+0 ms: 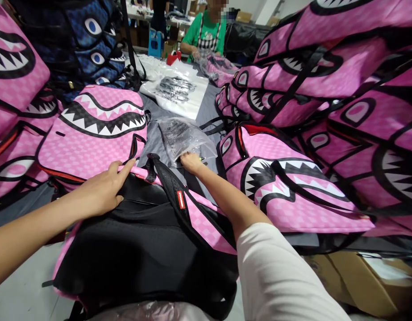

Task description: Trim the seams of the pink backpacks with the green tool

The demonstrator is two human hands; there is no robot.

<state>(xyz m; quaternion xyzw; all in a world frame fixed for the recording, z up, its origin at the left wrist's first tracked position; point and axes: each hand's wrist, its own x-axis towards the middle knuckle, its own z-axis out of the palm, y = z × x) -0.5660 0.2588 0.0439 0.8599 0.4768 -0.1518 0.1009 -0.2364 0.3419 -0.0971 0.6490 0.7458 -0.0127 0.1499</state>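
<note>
My L hand (103, 191) is spread flat on the backpack (142, 240); R hand (191, 162) pinches the clear poly bag (182, 136) edge. Thin film, may tear if I yank.

- A backpack (142, 240) lies nearest on the counter (210, 96).
- A plastic bag (184, 136) lies just behind it.
- A left pile (92, 133) and a right pile (343, 111) flank both.
</note>
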